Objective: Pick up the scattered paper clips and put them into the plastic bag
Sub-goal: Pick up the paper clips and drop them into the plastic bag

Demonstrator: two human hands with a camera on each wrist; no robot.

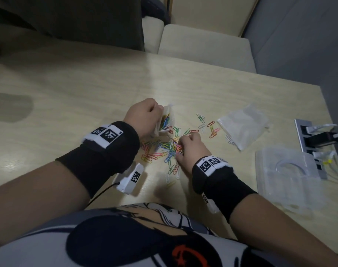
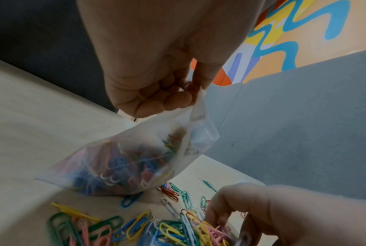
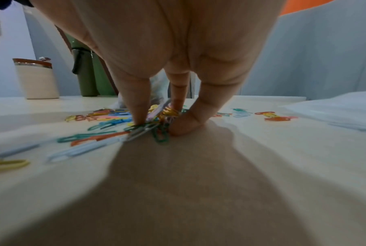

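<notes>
Coloured paper clips [image 1: 160, 149] lie scattered in a heap at the middle of the wooden table [image 1: 68, 89]. My left hand [image 1: 145, 116] pinches the top edge of a small clear plastic bag [image 1: 165, 121] partly filled with clips; in the left wrist view that bag [image 2: 133, 163] hangs from the fingers [image 2: 173, 98] just above the table. My right hand [image 1: 189, 149] is down on the heap, and in the right wrist view its fingers [image 3: 139, 99] and thumb close round a bunch of clips [image 3: 156, 126] on the tabletop.
An empty clear bag [image 1: 243, 126] lies flat to the right of the clips. A clear plastic box [image 1: 285, 176] sits at the right edge, with a power strip and cables [image 1: 316, 139] behind it. A cream cup [image 3: 37, 79] and a green bottle [image 3: 89, 73] stand farther back.
</notes>
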